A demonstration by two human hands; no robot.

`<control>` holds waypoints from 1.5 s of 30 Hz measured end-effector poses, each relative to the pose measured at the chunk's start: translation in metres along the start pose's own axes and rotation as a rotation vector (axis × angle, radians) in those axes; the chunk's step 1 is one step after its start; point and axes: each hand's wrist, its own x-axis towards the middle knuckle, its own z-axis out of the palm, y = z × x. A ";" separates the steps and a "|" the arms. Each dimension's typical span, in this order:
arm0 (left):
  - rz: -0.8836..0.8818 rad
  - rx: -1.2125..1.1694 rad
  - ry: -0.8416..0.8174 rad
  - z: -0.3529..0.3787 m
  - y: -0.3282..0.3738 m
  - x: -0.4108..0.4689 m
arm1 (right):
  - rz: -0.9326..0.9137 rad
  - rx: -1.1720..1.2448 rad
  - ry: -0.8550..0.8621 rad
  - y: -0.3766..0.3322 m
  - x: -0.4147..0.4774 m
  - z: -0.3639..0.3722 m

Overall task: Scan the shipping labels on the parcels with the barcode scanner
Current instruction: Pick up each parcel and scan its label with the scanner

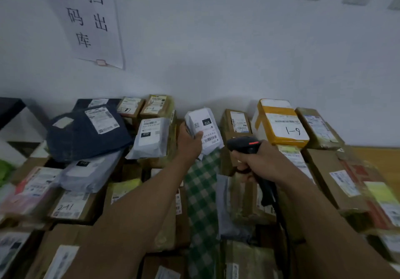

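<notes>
White poly-bag parcel (205, 125) is held up off the pile at mid-frame, close to the wall and tilted toward the camera. Its shipping label (211, 137) faces forward; barcodes and a black "010" patch are readable. Left hand (190, 142) grips the parcel's lower left edge, fingers curled behind and thumb laid on the front. Barcode scanner (246, 145) is black with a red strip on top of the head, and the head sits just beside the parcel's lower right corner, pointing toward the label. Right hand (257, 164) is wrapped tight round the scanner handle, and a dark cable (283, 224) trails down from the handle's end. Under both forearms lies a green checked cloth (201, 192) running between cartons. Left of the held parcel is a second white mailer (151, 138), also marked "010", propped on boxes. Further left, a dark blue bag parcel (86, 131) with a white label lies on top of the heap. To the right is a yellow-taped box (281, 125) with "6-1" handwritten on it, against the wall. Brown cartons crowd the rest of the surface, most of them labelled. On the wall above left hangs a paper sign (91, 19) with large printed characters.
</notes>
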 end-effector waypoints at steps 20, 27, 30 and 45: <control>-0.242 0.352 -0.221 0.120 -0.156 0.172 | 0.355 -0.038 0.136 0.091 0.168 0.028; -0.187 0.517 -0.313 0.119 -0.197 0.173 | 0.382 -0.063 0.109 0.089 0.170 0.031; -0.063 0.662 -0.271 0.124 -0.197 0.186 | 0.382 -0.101 0.111 0.089 0.173 0.033; -0.021 0.595 -0.315 0.097 -0.127 0.127 | 0.346 -0.032 0.147 0.093 0.167 0.037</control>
